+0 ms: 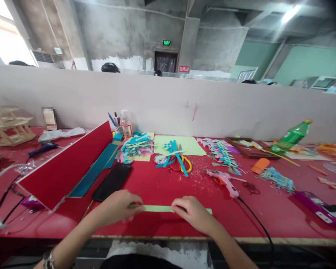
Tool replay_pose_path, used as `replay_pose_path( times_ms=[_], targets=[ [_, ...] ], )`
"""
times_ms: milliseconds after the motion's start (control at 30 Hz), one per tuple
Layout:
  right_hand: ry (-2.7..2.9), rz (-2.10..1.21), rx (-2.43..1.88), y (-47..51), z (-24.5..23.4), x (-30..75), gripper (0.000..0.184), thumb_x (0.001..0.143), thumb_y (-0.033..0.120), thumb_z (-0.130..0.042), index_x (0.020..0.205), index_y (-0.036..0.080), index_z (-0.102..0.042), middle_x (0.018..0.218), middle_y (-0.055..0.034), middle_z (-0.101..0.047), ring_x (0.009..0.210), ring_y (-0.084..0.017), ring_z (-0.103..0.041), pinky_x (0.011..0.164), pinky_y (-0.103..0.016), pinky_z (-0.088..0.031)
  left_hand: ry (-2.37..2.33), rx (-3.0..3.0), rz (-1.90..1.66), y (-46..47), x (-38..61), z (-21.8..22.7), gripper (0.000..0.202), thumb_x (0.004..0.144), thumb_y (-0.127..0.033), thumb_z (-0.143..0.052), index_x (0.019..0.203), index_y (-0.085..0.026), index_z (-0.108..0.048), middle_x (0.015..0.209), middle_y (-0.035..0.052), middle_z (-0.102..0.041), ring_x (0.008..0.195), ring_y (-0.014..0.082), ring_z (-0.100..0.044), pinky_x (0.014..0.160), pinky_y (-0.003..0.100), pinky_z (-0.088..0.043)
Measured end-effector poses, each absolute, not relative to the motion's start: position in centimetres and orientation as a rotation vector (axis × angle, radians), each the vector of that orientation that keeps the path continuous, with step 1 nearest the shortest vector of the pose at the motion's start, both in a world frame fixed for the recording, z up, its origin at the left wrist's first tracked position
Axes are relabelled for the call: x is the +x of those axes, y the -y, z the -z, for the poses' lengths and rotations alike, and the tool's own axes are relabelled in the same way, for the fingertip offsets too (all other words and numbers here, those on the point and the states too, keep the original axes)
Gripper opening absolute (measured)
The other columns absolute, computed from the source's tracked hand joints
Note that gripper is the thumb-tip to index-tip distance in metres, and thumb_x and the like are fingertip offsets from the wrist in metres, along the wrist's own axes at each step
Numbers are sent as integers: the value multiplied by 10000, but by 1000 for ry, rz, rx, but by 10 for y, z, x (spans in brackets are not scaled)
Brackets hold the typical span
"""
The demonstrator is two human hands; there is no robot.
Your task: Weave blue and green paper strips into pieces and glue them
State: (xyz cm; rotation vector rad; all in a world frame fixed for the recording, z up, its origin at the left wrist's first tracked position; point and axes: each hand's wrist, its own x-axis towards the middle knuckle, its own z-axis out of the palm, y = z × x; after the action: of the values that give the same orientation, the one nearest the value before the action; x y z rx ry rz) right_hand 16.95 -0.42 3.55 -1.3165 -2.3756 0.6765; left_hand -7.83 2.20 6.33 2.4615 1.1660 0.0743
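A narrow light-green paper strip [158, 208] runs sideways just above the red tabletop near its front edge. My left hand [126, 204] pinches its left end between thumb and fingers. Closer to the right end, my right hand [189, 211] has its fingers closed on the same strip, and a short tail of paper sticks out past it. A black phone [112, 182] lies just beyond my left hand. Farther back, blue strips [172, 149] rest over scissors with red and yellow handles [186, 164].
A pink glue gun [225, 181] with a cord lies at right, near a purple power strip [319, 209]. A red board [70, 164] stands at left. Cut strips [137, 145], green sheets [194, 145] and a green bottle [294, 136] sit along the white partition [162, 101].
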Motion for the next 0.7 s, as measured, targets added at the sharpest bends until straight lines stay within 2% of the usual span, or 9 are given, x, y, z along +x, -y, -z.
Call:
replay_pose_path(
  times_ms=[133, 233, 367, 500, 700],
  targets=[
    [2387, -689, -1299, 0, -34, 155, 244, 847, 279, -388, 798, 201, -614, 729, -10, -646, 661, -117, -554, 591, -206, -308, -1202, 2754, -158, -16, -60, -59, 228, 845, -290, -367, 819, -203, -576, 750, 34, -644, 657, 147, -583, 530, 219, -311],
    [2423, -666, -1267, -4, -36, 143, 202, 816, 237, -421, 765, 187, -610, 683, -11, -631, 616, -109, -533, 551, -201, -275, -1175, 2855, -137, -12, -41, -51, 162, 812, -202, -390, 773, -191, -547, 666, 23, -623, 599, 148, -581, 516, 225, -320],
    [2431, -657, -1227, -11, -41, 135, 156, 759, 188, -448, 686, 170, -585, 593, 4, -577, 538, -87, -458, 509, -193, -241, -1227, 2961, -94, -16, -34, -40, 108, 772, -176, -421, 711, -178, -510, 596, 23, -605, 518, 166, -564, 478, 236, -316],
    [2398, -658, -1187, -15, -42, 134, 136, 722, 165, -454, 638, 168, -561, 524, 37, -498, 492, -67, -388, 494, -189, -224, -1186, 3102, -144, -23, -41, -34, 115, 767, -165, -407, 679, -173, -481, 506, 17, -561, 449, 149, -529, 451, 224, -301],
    [2278, -764, -1231, -19, -46, 166, 159, 725, 145, -413, 647, 168, -550, 544, 51, -468, 513, -65, -401, 507, -178, -256, -1279, 3160, -333, -38, -87, -28, 172, 762, -123, -343, 628, -176, -436, 437, -8, -492, 395, 106, -468, 441, 211, -280]
  ],
)
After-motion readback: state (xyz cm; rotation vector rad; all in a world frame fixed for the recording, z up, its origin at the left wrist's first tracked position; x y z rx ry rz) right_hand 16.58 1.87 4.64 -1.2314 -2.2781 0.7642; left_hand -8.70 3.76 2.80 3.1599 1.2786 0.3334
